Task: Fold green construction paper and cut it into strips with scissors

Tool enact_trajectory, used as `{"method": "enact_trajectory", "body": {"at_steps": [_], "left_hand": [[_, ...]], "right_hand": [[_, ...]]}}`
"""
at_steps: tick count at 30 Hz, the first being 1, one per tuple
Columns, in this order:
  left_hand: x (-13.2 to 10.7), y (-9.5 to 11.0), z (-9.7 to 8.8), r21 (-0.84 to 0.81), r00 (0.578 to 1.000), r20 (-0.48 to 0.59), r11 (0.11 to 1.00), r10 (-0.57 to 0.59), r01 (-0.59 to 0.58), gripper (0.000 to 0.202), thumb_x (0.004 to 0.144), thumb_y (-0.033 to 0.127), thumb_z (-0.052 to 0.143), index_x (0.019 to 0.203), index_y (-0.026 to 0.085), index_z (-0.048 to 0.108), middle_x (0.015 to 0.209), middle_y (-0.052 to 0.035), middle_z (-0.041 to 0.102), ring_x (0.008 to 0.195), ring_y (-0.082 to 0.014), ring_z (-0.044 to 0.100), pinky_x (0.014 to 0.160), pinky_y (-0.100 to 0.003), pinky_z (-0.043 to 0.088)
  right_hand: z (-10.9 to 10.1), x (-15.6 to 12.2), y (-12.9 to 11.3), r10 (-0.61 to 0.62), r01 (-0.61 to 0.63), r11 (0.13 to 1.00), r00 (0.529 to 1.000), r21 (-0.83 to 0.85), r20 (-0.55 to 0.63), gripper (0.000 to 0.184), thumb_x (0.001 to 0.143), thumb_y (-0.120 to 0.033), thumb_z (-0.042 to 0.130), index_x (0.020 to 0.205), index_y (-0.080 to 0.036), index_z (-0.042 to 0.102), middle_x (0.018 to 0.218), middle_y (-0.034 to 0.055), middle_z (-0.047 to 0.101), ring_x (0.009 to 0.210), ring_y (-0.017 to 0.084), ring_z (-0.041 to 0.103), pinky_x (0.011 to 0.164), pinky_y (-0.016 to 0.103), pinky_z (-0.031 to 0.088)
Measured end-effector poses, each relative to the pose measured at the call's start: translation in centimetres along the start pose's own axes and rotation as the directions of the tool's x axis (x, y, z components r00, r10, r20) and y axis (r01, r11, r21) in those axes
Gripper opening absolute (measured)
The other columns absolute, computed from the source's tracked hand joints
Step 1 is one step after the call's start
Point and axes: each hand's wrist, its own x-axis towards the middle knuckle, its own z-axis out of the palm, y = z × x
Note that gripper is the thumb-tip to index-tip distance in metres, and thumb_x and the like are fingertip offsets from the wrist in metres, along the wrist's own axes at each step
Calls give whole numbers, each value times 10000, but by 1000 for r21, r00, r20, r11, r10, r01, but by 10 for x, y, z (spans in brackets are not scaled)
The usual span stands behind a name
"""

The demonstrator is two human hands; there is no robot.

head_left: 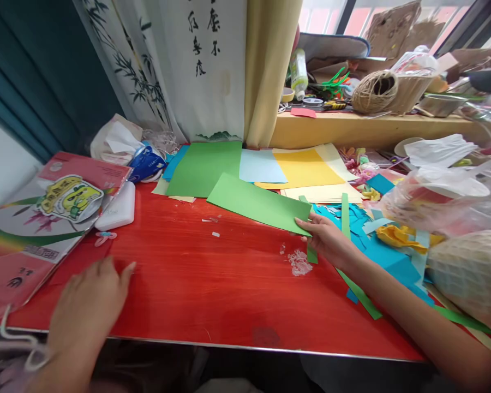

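My right hand [321,233] pinches the right end of a light green paper sheet [257,204], thumb on top. The sheet's far end reaches over a larger green sheet [204,169] near the back of the table. Green paper strips [345,215] and a heap of cut blue paper [387,254] lie beside and under my right forearm. My left hand [96,295] rests at the front left of the red table, fingers apart and holding nothing. Close to it is a pink plastic-wrapped packet [51,218] with a cartoon sticker.
Yellow [303,169] and pale blue sheets [263,166] lie along the back. A white box [117,207] and tissue pack [146,162] stand at left. Plastic bags [445,196] crowd the right side. A twine roll [374,93] sits on the shelf. Clear scraps [300,262] dot the red table [196,289].
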Motion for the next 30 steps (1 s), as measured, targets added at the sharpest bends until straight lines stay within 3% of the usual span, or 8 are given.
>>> {"method": "enact_trajectory", "body": {"at_steps": [2, 6, 10, 13, 20, 22, 25, 30], "left_hand": [[-12, 23, 13, 192, 992, -125, 981, 3, 21, 577, 835, 424, 277, 1168, -2, 480, 1136, -290, 550, 1111, -425, 489, 891, -538, 385], [-18, 50, 16, 40, 979, -133, 988, 155, -151, 511, 864, 431, 270, 1257, 147, 429, 1299, -159, 491, 1227, -299, 422, 1003, -453, 350], [-4, 32, 2, 59, 966, -248, 994, -74, 91, 572, 867, 416, 252, 1279, 43, 388, 1338, -262, 393, 1242, -386, 373, 995, -508, 326], [5, 17, -5, 173, 947, -255, 954, -196, 244, 530, 866, 362, 217, 1291, 74, 348, 1207, -284, 490, 1112, -433, 487, 826, -526, 423], [-1, 27, -22, 347, 957, -96, 891, -275, 291, 393, 780, 130, 261, 1047, 166, 547, 694, -179, 630, 681, -382, 636, 465, -399, 394], [-3, 46, -30, 340, 963, -56, 902, -265, 268, 392, 770, 136, 303, 1070, 163, 554, 645, -160, 633, 613, -369, 633, 460, -403, 396], [4, 95, -34, 241, 992, -115, 968, -43, 70, 466, 794, 124, 277, 1218, 118, 471, 860, -198, 666, 682, -355, 644, 533, -434, 439], [32, 173, -8, 22, 955, -92, 960, 281, -280, 500, 796, 16, 260, 1195, 156, 528, 1165, -197, 588, 1027, -321, 581, 667, -384, 486]], "right_hand": [[0, 0, 2, 2, -2, 1000, 1000, 22, 0, 286, 682, -203, 705, 944, -235, 594, 977, 31, 586, 720, 124, 608, 502, 171, 584], [-1, 2, 3, -6, 5, 999, 999, 32, 34, 210, 702, -210, 693, 886, -239, 597, 908, 13, 598, 748, 123, 616, 527, 158, 582], [-1, 2, 4, -5, 4, 999, 1000, 32, 28, 190, 698, -209, 701, 852, -237, 593, 883, 14, 595, 748, 122, 610, 527, 157, 575], [-2, 3, 5, -9, 9, 1000, 1000, 7, 30, 200, 689, -218, 710, 844, -243, 586, 892, 12, 589, 756, 128, 605, 521, 176, 573], [-1, -1, 2, -27, 27, 1000, 998, -10, 64, 256, 678, -217, 708, 898, -242, 578, 911, 24, 592, 734, 138, 596, 476, 198, 559], [1, -4, -1, -11, 14, 999, 997, -42, 80, 262, 691, -242, 691, 924, -227, 574, 948, 44, 606, 755, 158, 608, 491, 224, 566], [7, -10, -3, 2, 10, 991, 996, -133, 88, 263, 697, -282, 678, 929, -215, 571, 958, 63, 630, 774, 187, 626, 516, 258, 568], [11, -15, -4, 8, 14, 981, 994, -195, 110, 221, 704, -310, 667, 887, -218, 582, 888, 54, 654, 741, 185, 638, 528, 265, 559]]}}
